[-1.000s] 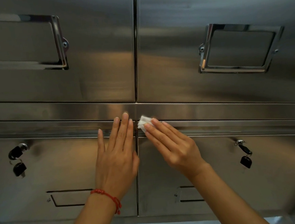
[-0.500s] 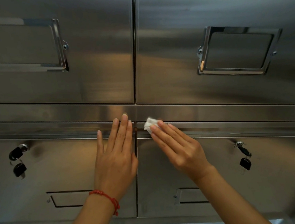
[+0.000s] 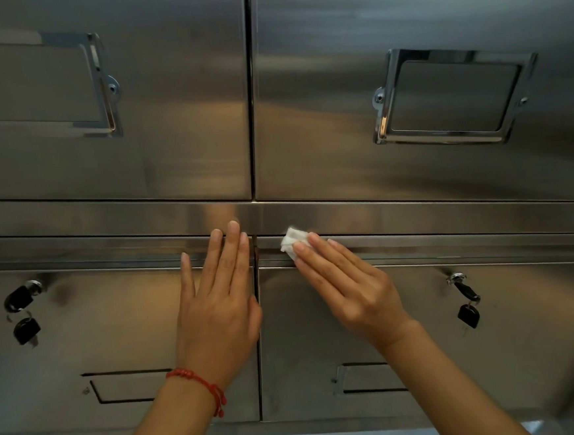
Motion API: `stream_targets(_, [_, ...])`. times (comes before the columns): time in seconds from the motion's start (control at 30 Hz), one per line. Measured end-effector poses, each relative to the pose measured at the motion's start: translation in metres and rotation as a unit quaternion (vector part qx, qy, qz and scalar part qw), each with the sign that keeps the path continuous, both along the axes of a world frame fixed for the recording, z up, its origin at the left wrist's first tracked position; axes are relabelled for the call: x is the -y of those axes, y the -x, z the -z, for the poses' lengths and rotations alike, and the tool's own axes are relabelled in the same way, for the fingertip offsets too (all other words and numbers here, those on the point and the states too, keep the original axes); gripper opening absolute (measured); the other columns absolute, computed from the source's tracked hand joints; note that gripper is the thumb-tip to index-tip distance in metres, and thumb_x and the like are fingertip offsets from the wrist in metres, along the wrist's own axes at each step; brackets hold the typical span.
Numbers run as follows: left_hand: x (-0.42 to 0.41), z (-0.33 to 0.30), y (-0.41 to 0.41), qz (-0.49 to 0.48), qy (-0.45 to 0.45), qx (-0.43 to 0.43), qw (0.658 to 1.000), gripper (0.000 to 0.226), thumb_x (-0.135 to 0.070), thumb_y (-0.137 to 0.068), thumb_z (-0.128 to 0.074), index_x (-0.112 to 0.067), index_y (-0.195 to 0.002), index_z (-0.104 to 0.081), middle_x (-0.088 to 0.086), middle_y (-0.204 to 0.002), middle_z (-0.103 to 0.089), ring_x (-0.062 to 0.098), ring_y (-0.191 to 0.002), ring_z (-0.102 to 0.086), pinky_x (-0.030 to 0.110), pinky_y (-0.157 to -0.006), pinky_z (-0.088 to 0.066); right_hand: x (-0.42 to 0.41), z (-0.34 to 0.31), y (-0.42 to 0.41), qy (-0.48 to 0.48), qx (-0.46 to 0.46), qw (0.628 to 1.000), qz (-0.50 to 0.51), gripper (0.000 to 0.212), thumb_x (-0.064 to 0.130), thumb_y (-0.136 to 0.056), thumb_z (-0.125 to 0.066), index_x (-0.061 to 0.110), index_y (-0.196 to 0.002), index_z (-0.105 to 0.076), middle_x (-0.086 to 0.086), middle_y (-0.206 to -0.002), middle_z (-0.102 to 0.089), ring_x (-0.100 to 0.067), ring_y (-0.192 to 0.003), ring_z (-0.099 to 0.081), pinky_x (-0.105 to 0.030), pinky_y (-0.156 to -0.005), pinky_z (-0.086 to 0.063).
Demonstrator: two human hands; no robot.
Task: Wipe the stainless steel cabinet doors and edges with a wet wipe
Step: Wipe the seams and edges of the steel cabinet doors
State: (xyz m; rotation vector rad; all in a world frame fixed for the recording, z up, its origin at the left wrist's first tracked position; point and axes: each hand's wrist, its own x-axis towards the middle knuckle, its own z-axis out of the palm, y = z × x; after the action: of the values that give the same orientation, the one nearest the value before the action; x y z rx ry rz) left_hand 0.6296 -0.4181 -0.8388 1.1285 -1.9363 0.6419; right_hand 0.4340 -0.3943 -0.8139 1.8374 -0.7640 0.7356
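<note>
Nearest the camera, two bare forearms reach up to a stainless steel cabinet. The left hand (image 3: 217, 312), with a red string bracelet (image 3: 202, 383) at the wrist, lies flat on the lower left door (image 3: 109, 334), fingers straight and close together, their tips reaching the ledge above the door; its inner side sits just beside the vertical seam (image 3: 259, 339) between the two lower doors. The right hand (image 3: 349, 288) presses a small folded white wet wipe (image 3: 292, 239) under straight fingertips against the top edge of the lower right door (image 3: 494, 338), just right of the seam; the grip is flat, not pinching. To the right of the wipe the horizontal ledge (image 3: 452, 238) runs unobstructed to the frame's edge. Black keys hang in locks near each lower door's outer top corner (image 3: 23, 313) (image 3: 465, 301), well apart from both hands. Farther up, beyond a flat horizontal rail (image 3: 415, 212), two upper doors meet at a dark seam, each with a recessed chrome-framed handle (image 3: 451, 96) (image 3: 45, 85).
</note>
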Motion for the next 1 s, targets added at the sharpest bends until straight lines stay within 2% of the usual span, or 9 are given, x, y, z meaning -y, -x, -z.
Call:
stream_targets(0.13, [-0.001, -0.002, 0.001, -0.001, -0.019, 0.003, 1.000, 0.065, -0.022, -0.081, -0.040, 0.001, -0.141, -0.030, 0.017, -0.150, -0.025, 0.027, -0.139, -0.020, 0.057, -0.107, -0.021, -0.004, 0.001, 0.010, -0.001, -0.001, 1.000, 0.006, 0.029, -0.005, -0.091, -0.049, -0.001, -0.115, -0.065, -0.014, -0.125, -0.059, -0.028, -0.119, -0.055, -0.037, -0.091, -0.051])
stream_targets(0.23, [-0.001, -0.002, 0.000, 0.000, -0.009, 0.003, 1.000, 0.065, -0.017, -0.081, -0.050, 0.002, -0.140, -0.031, 0.018, -0.149, -0.026, 0.028, -0.138, -0.020, 0.059, -0.106, -0.022, -0.006, 0.001, 0.012, 0.001, 0.000, 1.000, 0.008, 0.033, -0.005, -0.082, -0.062, -0.001, -0.114, -0.065, -0.014, -0.124, -0.060, -0.028, -0.118, -0.056, -0.037, -0.089, -0.052])
stream_targets(0.33, [-0.001, -0.001, 0.001, 0.001, -0.005, -0.002, 1.000, 0.074, -0.009, -0.075, -0.068, 0.003, -0.139, -0.033, 0.018, -0.148, -0.027, 0.028, -0.138, -0.021, 0.059, -0.105, -0.022, -0.004, 0.000, 0.008, -0.001, -0.004, 1.000, 0.003, 0.030, -0.005, -0.085, -0.058, -0.001, -0.113, -0.066, -0.014, -0.123, -0.060, -0.028, -0.118, -0.056, -0.037, -0.090, -0.052])
stream_targets(0.47, [-0.002, -0.002, 0.001, -0.005, -0.007, 0.008, 1.000, 0.070, -0.015, -0.078, -0.057, 0.002, -0.140, -0.030, 0.018, -0.150, -0.024, 0.027, -0.138, -0.020, 0.058, -0.106, -0.021, -0.008, -0.003, 0.015, -0.011, -0.016, 1.000, 0.008, 0.032, -0.005, -0.081, -0.061, -0.001, -0.113, -0.066, -0.014, -0.123, -0.060, -0.028, -0.118, -0.056, -0.037, -0.090, -0.052])
stream_targets(0.57, [-0.003, -0.004, 0.000, -0.003, -0.017, 0.006, 1.000, 0.080, -0.010, -0.072, -0.072, 0.002, -0.140, -0.032, 0.018, -0.149, -0.026, 0.028, -0.138, -0.020, 0.059, -0.105, -0.021, -0.013, -0.004, 0.021, -0.013, -0.018, 1.000, 0.018, 0.034, -0.005, -0.079, -0.063, -0.002, -0.112, -0.066, -0.015, -0.123, -0.060, -0.029, -0.117, -0.056, -0.038, -0.090, -0.052])
stream_targets(0.63, [-0.003, -0.005, 0.000, -0.004, -0.020, 0.010, 1.000, 0.085, -0.011, -0.068, -0.075, 0.003, -0.140, -0.032, 0.019, -0.149, -0.027, 0.029, -0.137, -0.021, 0.059, -0.105, -0.021, -0.012, -0.005, 0.020, -0.012, -0.015, 1.000, 0.016, 0.031, -0.004, -0.081, -0.062, -0.001, -0.111, -0.067, -0.015, -0.122, -0.060, -0.029, -0.116, -0.056, -0.037, -0.090, -0.052])
stream_targets(0.77, [-0.005, -0.004, 0.001, -0.005, -0.023, 0.013, 1.000, 0.086, -0.011, -0.067, -0.075, 0.004, -0.139, -0.031, 0.019, -0.149, -0.026, 0.029, -0.137, -0.021, 0.059, -0.105, -0.024, -0.010, -0.005, 0.018, -0.009, -0.017, 1.000, 0.010, 0.028, -0.005, -0.088, -0.055, -0.001, -0.113, -0.066, -0.014, -0.123, -0.060, -0.028, -0.118, -0.056, -0.037, -0.091, -0.052])
stream_targets(0.9, [-0.005, -0.005, 0.002, -0.005, -0.027, 0.004, 1.000, 0.081, -0.008, -0.070, -0.073, 0.004, -0.139, -0.032, 0.019, -0.149, -0.027, 0.029, -0.137, -0.022, 0.060, -0.105, -0.024, -0.015, -0.004, 0.030, -0.012, -0.019, 0.999, 0.024, 0.033, -0.005, -0.080, -0.065, -0.001, -0.113, -0.066, -0.015, -0.123, -0.060, -0.029, -0.117, -0.056, -0.038, -0.090, -0.052])
stream_targets(1.0, [-0.004, -0.005, 0.001, -0.006, -0.021, 0.005, 1.000, 0.074, -0.008, -0.075, -0.066, 0.003, -0.140, -0.030, 0.019, -0.149, -0.025, 0.029, -0.138, -0.020, 0.060, -0.105, -0.024, -0.015, -0.004, 0.030, -0.012, -0.013, 1.000, 0.022, 0.033, -0.005, -0.080, -0.064, -0.001, -0.112, -0.066, -0.015, -0.123, -0.060, -0.029, -0.117, -0.056, -0.038, -0.090, -0.052])
